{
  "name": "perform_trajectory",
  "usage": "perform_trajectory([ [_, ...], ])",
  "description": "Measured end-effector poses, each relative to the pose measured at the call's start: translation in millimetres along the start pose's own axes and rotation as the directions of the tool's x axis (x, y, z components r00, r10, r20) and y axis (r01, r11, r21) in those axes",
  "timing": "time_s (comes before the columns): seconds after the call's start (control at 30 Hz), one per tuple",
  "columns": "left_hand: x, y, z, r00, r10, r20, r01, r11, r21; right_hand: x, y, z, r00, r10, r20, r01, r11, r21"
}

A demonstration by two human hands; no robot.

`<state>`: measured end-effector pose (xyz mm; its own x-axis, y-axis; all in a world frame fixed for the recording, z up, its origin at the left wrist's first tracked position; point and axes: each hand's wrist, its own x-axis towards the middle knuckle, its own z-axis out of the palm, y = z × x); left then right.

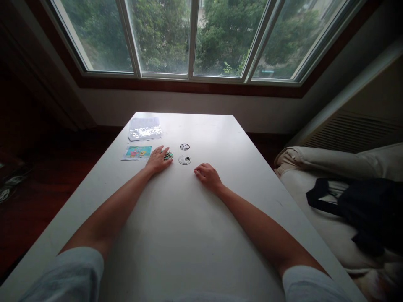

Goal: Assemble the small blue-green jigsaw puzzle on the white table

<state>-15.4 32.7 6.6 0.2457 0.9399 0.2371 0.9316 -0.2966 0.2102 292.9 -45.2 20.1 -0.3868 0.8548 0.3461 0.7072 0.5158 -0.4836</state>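
Presently, the head view shows a heap of small pieces [168,155] on the table [189,235], at the thumb side of the left hand [159,160]. That hand is the nearer. Its fingers are extended and moderately spread, palm down, with no grip evident; contact with the heap appears likely. The heap has no distinct long axis. The right hand [208,175] rests farther right, fingers curled; whether they hold anything cannot be determined. Between the hands, a far disc [184,147] and near disc [184,160] lie flat, just apart. A card [138,152] sits left of the left hand, near the table's left edge. Wider room extends rightward and toward the person.
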Motion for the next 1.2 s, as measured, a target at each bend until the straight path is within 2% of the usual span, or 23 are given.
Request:
perform_trajectory([
  [0.13,7,2,1.0,0.993,0.084,0.084,-0.084,0.996,-0.002,-1,0,0,1.0,-0.018,0.016,0.018,1.0,-0.004],
  [0.27,-2,12,-2.6,0.975,0.178,0.129,-0.179,0.984,-0.01,-1,0,1,0.999,-0.027,0.022,0.027,1.0,-0.014],
  [0.47,-28,42,-6.6,0.933,0.328,0.147,-0.322,0.944,-0.067,0,3,1,0.999,-0.023,0.033,0.023,0.999,-0.024],
  [0.73,-67,85,-8.2,0.915,0.357,0.19,-0.341,0.933,-0.111,1,2,0,1.0,0.002,0.024,-0.002,1.0,0.012],
  [0.87,-76,103,-12.4,0.881,0.429,0.198,-0.401,0.901,-0.168,1,2,0,0.999,0.036,0.016,-0.036,0.999,0.037],
  [1.0,-76,100,-17.6,0.868,0.461,0.187,-0.43,0.884,-0.183,-1,0,-2,0.999,0.034,0.0,-0.034,0.998,0.06],
  [1.1,-74,89,-18.0,0.906,0.39,0.163,-0.37,0.918,-0.141,-4,-6,-1,0.999,-0.042,0.023,0.04,0.997,0.058],
  [1.2,-71,79,-16.6,0.942,0.315,0.113,-0.303,0.947,-0.11,-7,-13,1,0.979,-0.168,0.113,0.165,0.986,0.035],
])
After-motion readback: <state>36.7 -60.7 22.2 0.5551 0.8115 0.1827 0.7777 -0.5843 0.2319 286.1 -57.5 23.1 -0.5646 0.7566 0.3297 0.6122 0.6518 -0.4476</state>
